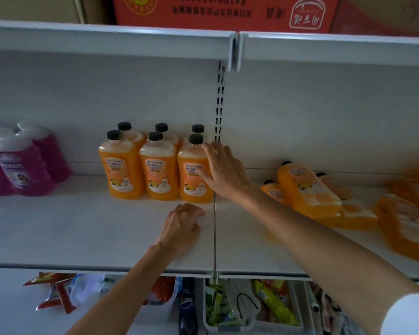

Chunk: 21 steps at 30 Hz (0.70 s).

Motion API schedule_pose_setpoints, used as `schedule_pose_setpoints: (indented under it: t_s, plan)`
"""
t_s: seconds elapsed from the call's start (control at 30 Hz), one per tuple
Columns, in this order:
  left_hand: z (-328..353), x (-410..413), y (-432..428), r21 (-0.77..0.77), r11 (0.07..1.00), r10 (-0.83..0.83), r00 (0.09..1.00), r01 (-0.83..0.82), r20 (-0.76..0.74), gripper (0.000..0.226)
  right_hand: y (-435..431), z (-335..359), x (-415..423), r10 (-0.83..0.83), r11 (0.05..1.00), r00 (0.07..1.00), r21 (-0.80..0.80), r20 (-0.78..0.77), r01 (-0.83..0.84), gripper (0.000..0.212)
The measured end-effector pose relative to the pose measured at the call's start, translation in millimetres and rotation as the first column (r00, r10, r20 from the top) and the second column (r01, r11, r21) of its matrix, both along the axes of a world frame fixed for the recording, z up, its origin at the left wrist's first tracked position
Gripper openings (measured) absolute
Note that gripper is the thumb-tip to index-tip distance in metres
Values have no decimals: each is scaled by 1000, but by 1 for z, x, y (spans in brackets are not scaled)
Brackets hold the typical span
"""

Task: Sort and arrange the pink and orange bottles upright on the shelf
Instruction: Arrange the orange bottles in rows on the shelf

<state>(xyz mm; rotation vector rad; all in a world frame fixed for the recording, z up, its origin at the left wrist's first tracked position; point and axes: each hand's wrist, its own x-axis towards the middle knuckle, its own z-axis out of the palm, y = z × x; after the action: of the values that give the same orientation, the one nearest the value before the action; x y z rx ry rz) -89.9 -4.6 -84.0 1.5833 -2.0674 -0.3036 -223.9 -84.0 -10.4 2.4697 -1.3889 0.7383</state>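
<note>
Placing step: right hand [221,170] grip clasps the front-right orange bottle [191,182], upright mid-shelf [82,226] in the block; left hand [182,228] rests loose, empty, near the front edge. Next, probably, stand up the toppled bottles [307,189] at the right end.

Red printed carton [225,13] stored overhead beside a brown carton [34,8]; below, a white bin [230,328] filled with snack packets [273,303]; a dark cola bottle [187,308] stood alongside.

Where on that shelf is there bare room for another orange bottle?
Bare shelf lies between the pink bottles and the upright orange bottles, and in front of them around the left hand. The right side is crowded with lying orange bottles.
</note>
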Motion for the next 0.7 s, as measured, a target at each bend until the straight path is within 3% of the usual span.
schedule_pose_setpoints:
  t_s: [0.13, 0.27, 0.4, 0.5, 0.57, 0.63, 0.7]
  plan:
    - [17, -33, -9, 5, 999, -44, 997, 44, -55, 32, 1, 13, -34, -9, 999, 1000, 51, 22, 8, 54]
    - [26, -75, -17, 30, 996, -78, 983, 85, -167, 31, 1, 17, -96, -129, 987, 990, 103, 61, 122, 50]
    - [33, -119, -22, 80, 992, -67, 948, 96, -312, 29, -2, 19, -160, -302, 941, 934, 218, 194, 259, 46]
    - [36, -141, -20, 166, 983, -7, 905, 85, -426, 29, -4, 17, -192, -434, 873, 870, 348, 232, 343, 53]
    - [36, -152, -19, 177, 980, -5, 903, 90, -429, 30, -6, 10, -202, -536, 765, 823, 519, 186, 381, 65]
    - [33, -160, -21, 206, 975, 9, 910, 84, -414, 33, -7, 2, -204, -578, 660, 795, 679, 186, 322, 72]
    - [28, -167, -22, 221, 973, 32, 917, 62, -398, 36, -9, -3, -204, -546, 668, 807, 698, 225, 257, 68]
